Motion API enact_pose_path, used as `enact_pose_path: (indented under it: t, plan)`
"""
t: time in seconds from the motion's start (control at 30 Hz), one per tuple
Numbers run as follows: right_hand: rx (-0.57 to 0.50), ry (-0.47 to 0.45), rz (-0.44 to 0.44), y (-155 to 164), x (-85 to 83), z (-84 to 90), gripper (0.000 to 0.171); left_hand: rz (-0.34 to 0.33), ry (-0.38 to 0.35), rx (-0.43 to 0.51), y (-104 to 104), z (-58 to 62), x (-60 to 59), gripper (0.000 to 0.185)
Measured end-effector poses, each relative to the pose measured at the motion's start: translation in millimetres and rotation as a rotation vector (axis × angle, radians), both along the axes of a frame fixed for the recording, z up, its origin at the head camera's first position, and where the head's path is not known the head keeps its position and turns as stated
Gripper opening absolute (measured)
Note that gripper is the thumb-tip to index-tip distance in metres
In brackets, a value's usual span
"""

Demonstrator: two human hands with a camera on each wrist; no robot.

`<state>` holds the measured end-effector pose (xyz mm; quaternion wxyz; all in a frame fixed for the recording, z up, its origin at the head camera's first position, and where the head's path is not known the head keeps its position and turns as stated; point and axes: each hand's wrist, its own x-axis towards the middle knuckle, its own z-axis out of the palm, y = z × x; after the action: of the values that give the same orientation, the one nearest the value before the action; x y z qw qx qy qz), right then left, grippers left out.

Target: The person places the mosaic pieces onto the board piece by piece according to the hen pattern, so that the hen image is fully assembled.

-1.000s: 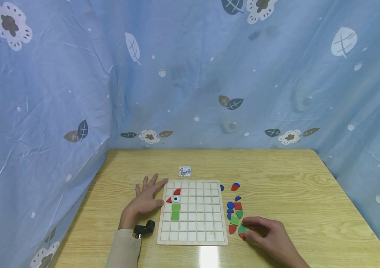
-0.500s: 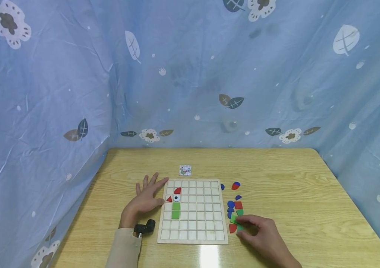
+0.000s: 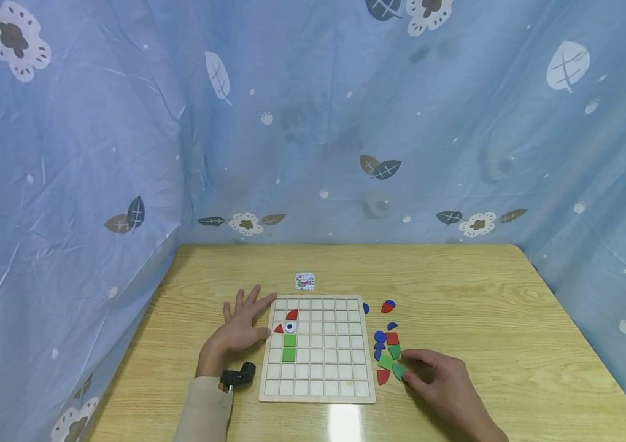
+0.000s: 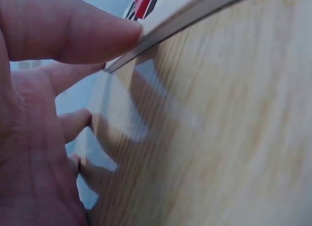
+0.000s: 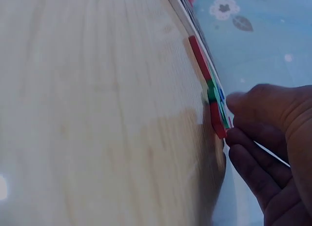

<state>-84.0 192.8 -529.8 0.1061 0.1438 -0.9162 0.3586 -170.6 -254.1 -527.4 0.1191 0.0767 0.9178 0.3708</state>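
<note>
With its fingers spread, my left hand (image 3: 241,329) touches the left edge of the wooden grid board (image 3: 317,390). In the left wrist view the thumb (image 4: 97,33) rests against the board's rim. At the right, my right hand (image 3: 445,383) is beside loose pieces, its thumb and index finger apart. The thumb tip is at a green quarter-circle piece (image 3: 398,371); whether it presses it cannot be told. In the right wrist view a red piece (image 5: 216,119) lies close to the fingertips. A green square (image 3: 385,362) and a red quarter-circle (image 3: 383,377) lie left of that hand.
The board bears two green squares (image 3: 289,347), an eye disc (image 3: 290,327), a red triangle (image 3: 278,329) and a red quarter-circle (image 3: 292,315). Above it lies a pattern card (image 3: 304,281). Several blue pieces (image 3: 380,337) and a red square (image 3: 392,339) lie to the right.
My right hand moved left over the green square, then back right. The green quarter-circle shows more fully, and the red piece by it no longer shows in the head view. My left hand stayed put.
</note>
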Motion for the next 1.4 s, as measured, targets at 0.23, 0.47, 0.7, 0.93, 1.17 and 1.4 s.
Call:
enact_pose_path:
  t: [0.23, 0.47, 0.7, 0.93, 1.17, 1.4]
  plan:
    - [-0.035, -0.001, 0.037, -3.8, 2.5, -3.3, 0.041, -0.005, 0.0, -0.001, 0.2, 1.1, 1.4, 0.087]
    - [-0.028, -0.062, -0.012, -9.1, 3.6, -2.9, 0.043, -0.001, -0.003, 0.005, 2.0, 4.7, 3.2, 0.087]
    - [-0.059, -0.082, -0.011, -10.8, 4.4, -3.2, 0.043, -0.012, -0.002, 0.018, 2.1, 7.1, 4.4, 0.086]
    - [-0.06, -0.09, -0.017, -11.0, 2.1, 2.3, 0.042, -0.013, -0.004, 0.029, 2.8, 9.3, 5.1, 0.086]
    - [-0.162, -0.053, 0.123, -17.9, -2.5, 7.7, 0.041, -0.014, -0.001, 0.029, 2.5, 8.8, 4.8, 0.086]
    - [-0.181, -0.027, 0.209, -40.5, -9.0, 10.4, 0.038, -0.018, 0.006, 0.019, 2.6, 8.5, 4.0, 0.086]
